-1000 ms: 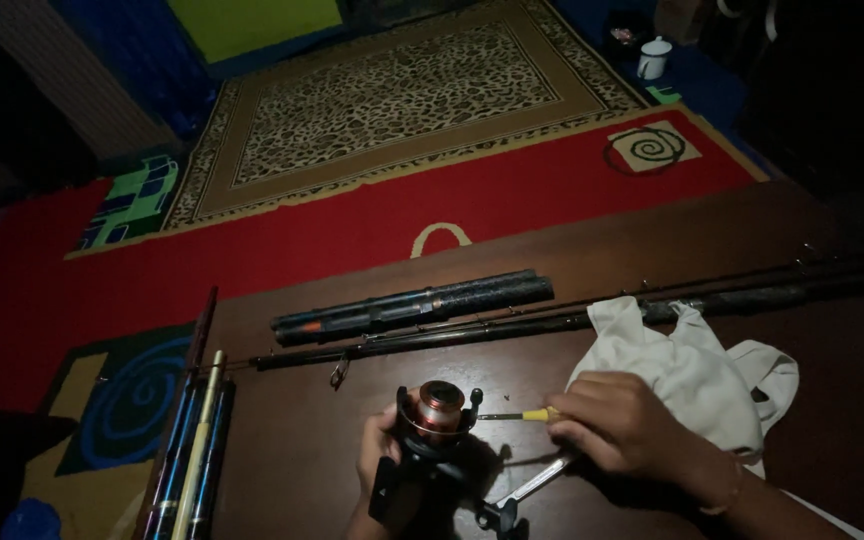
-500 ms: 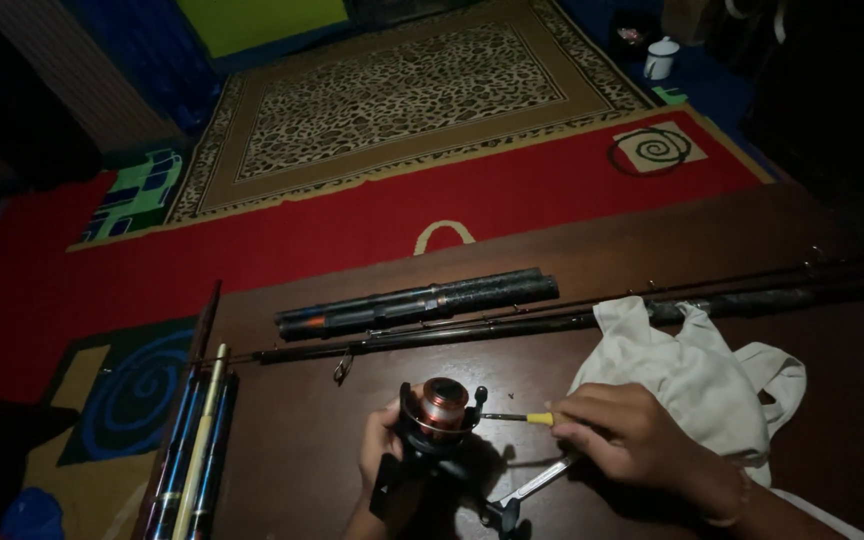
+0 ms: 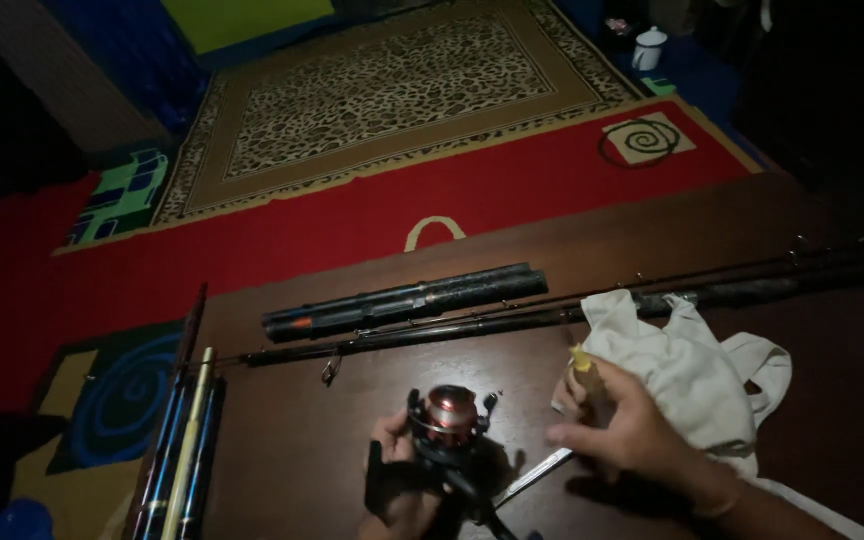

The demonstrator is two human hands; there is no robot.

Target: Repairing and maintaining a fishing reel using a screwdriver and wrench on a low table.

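Below, both hands (image 3: 512,460) around reel (image 3: 449,415)

reel (image 3: 449,415) was coppery-red on black | cloth (image 3: 687,370) was off-white | surface (image 3: 302,460) was dark brown | rug (image 3: 382,95) had leopard spots, red border

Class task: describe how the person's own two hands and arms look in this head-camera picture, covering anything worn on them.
Both hands are bare, with no gloves. The right hand has a thin band or bracelet around its wrist, and the forearm behind it shows no sleeve. The left hand is mostly hidden in the dim light; only its fingers show, and no ring or sleeve can be made out.
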